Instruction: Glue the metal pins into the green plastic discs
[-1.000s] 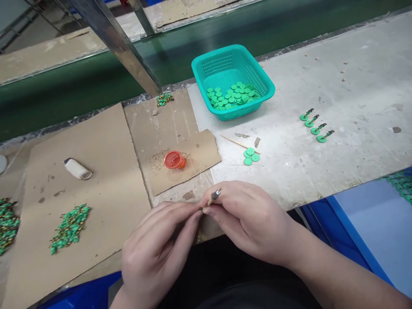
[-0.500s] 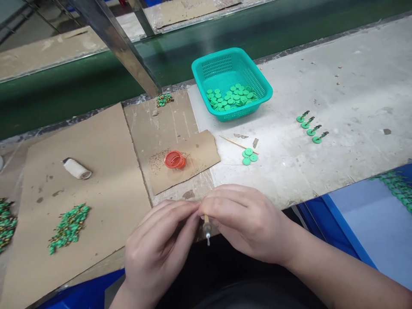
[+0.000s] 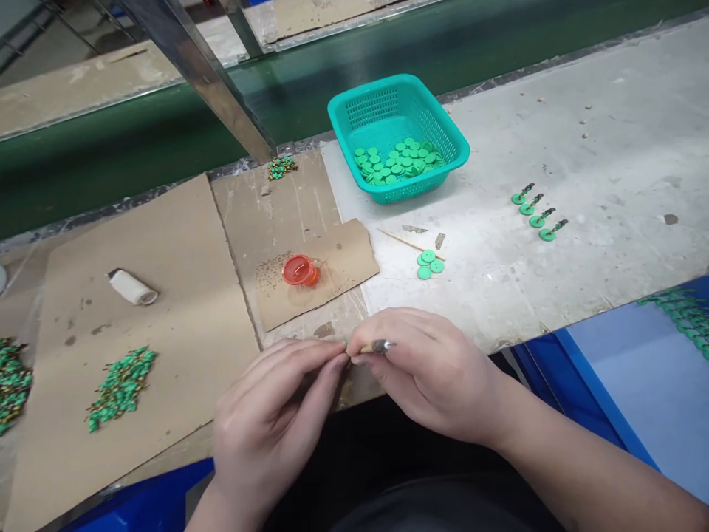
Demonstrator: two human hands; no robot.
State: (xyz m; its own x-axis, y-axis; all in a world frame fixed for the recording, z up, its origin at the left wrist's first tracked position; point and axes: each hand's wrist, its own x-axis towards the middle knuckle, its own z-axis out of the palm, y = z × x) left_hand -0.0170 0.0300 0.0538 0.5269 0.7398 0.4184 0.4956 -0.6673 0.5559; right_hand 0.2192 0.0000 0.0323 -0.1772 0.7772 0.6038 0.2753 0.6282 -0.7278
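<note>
My left hand [image 3: 277, 414] is closed, its thumb and forefinger pinched together at the table's front edge. A speck of green shows at those fingertips, but the piece itself is mostly hidden. Meeting them tip to tip, my right hand [image 3: 426, 377] is closed on a thin wooden-handled tool [image 3: 377, 346] with a grey and whitish end, which points right. Just beyond my hands lie several loose green discs [image 3: 425, 272] beside a thin wooden stick [image 3: 402, 239]. An orange-red cup [image 3: 300, 271] stands on a cardboard scrap [image 3: 354, 255].
Behind stands a teal basket [image 3: 399, 193] holding green discs. Small green-and-brown figures stand on discs [image 3: 548, 235] at right. Piles of green-and-gold pieces [image 3: 122, 388] lie at left, near a white bottle [image 3: 131, 287]. A metal post [image 3: 213, 89] rises behind. A blue-edged tray [image 3: 625, 377] sits lower right.
The tool in my right hand has swung from pointing down toward me to pointing right. My hands stay together; the view has shifted slightly.
</note>
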